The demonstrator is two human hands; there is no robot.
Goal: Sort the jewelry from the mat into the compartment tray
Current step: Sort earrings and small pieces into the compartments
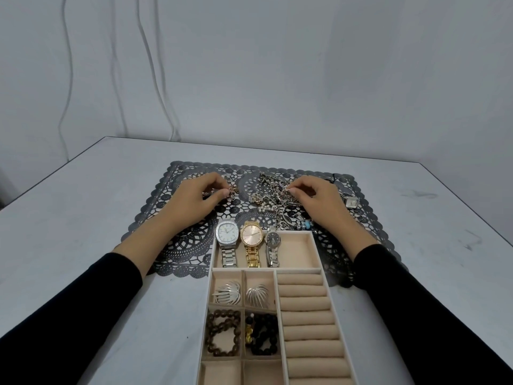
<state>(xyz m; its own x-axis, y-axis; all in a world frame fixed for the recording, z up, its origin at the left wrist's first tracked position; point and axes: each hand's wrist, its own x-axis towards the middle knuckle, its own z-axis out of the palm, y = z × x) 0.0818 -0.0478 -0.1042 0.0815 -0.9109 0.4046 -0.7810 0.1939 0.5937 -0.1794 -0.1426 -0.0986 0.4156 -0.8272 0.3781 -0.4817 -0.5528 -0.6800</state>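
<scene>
A dark lace mat [183, 245] lies on the table with a tangled heap of chains and pearls [268, 195] on its middle. My left hand [194, 198] pinches a small sparkly piece [233, 190] on the mat's left part. My right hand [319, 201] pinches a thin chain [287, 190] at the heap's right side. The beige compartment tray [313, 245] stands in front. Its top compartment holds three watches [251, 243]. Below sit two silver fan-shaped pieces [241, 294], a brown bead bracelet [223, 332] and a black bead bracelet [263, 334].
A square-faced watch [352, 202] and a blue-beaded bracelet [305, 225] lie on the mat's right part. The tray's ring rolls [308, 318] hold nothing, as do two near compartments [222, 372]. Cables [155, 79] hang on the wall behind the table.
</scene>
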